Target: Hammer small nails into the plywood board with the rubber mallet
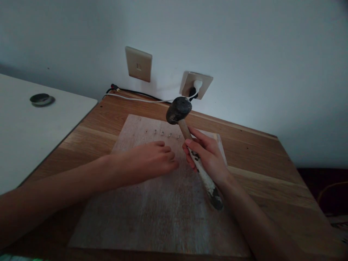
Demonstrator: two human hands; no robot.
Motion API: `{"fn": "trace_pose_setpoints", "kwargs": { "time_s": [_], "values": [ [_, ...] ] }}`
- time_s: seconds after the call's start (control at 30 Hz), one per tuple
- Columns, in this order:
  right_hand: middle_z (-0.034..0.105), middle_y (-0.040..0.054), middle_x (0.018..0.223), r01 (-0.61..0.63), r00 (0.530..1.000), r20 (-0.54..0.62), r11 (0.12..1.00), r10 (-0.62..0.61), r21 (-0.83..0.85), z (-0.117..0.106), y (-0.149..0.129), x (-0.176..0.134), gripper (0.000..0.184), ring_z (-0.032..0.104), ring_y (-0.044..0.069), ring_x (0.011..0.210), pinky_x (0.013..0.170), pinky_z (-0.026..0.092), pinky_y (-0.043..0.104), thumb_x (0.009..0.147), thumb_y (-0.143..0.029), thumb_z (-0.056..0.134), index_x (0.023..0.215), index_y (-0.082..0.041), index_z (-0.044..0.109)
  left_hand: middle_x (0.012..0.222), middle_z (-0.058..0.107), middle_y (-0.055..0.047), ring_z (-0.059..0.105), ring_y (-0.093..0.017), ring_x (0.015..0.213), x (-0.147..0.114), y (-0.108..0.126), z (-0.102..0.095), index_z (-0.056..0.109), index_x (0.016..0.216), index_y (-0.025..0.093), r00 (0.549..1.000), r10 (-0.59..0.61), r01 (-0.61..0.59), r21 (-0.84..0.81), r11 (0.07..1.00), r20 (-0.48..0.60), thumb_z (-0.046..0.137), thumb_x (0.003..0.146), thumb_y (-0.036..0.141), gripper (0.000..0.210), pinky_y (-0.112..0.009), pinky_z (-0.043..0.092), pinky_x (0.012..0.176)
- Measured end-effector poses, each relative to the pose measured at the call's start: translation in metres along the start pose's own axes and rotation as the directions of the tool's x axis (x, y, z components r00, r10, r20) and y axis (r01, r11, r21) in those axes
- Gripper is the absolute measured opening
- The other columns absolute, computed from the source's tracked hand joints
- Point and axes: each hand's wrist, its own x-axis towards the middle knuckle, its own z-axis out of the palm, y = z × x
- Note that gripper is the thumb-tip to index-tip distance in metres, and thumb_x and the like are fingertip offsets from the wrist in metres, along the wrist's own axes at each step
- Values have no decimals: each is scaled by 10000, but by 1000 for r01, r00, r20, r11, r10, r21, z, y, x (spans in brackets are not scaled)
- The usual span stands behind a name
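My right hand (204,152) is wrapped round the wooden handle of a mallet (202,172), whose dark, rounded head (178,110) points up and away from me. The handle has worn white paint and a dark butt end. Over the middle of a pale wooden board (152,217), my left hand (154,157) is closed, knuckles up; its fingertips are hidden, so whatever they may hold cannot be made out. Just beyond it, several small nails (162,133) stand in a row in the board. A dark dot marks the board left of that row.
Under the board is a brown wooden table (261,192) against the wall. A white and a black cable (136,98) run along its back edge to a wall socket (196,85). At left, a white tabletop (32,134) bears a small round dish (42,99).
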Motion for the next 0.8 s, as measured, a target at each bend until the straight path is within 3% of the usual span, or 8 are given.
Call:
{"fn": "trace_pose_setpoints", "kwargs": {
  "time_s": [0.07,0.17,0.3,0.43,0.6,0.8],
  "values": [
    [566,-42,696,-3,1000,-4,1000,3,-13,0,-1,0,587,476,87,410,325,361,215,935,-383,633,1495,-224,561,881,726,-36,664,-209,829,-7,-30,-4,728,908,263,993,-118,112,-191,975,-18,648,837,84,208,-333,482,809],
    [570,-30,713,-7,1000,-22,1000,7,-23,-1,-1,-1,572,473,86,417,326,367,217,935,-379,626,1485,-228,573,876,727,-19,660,-187,787,-21,-79,-6,762,947,259,940,-329,257,-455,852,-85,648,862,248,142,-307,487,769],
    [566,-30,710,-24,999,-28,1000,23,-20,0,0,-1,570,478,84,413,323,353,212,929,-373,619,1475,-214,580,795,704,-13,611,-152,709,-36,-116,6,764,971,212,845,-520,377,-548,747,-128,656,848,358,220,-267,464,678],
    [565,-38,705,-34,999,-3,999,34,-14,-1,2,0,590,475,85,408,331,364,217,922,-365,620,1493,-225,566,725,675,5,580,-140,651,-43,-122,23,762,995,199,845,-530,384,-612,691,-69,672,836,364,247,-256,451,624],
    [570,-39,710,-42,999,-1,999,42,-11,-2,3,1,597,471,87,413,331,368,219,921,-353,620,1502,-232,554,709,666,13,574,-129,630,-44,-119,26,762,938,201,864,-503,361,-645,673,-41,679,832,332,188,-246,449,611],
    [569,-34,703,-50,998,29,998,51,-22,2,3,-1,533,480,90,412,340,385,222,927,-364,622,1444,-233,601,776,702,1,614,-133,678,-47,-107,29,765,935,206,840,-530,348,-634,691,-115,685,838,324,172,-244,461,646]
  ]
}}
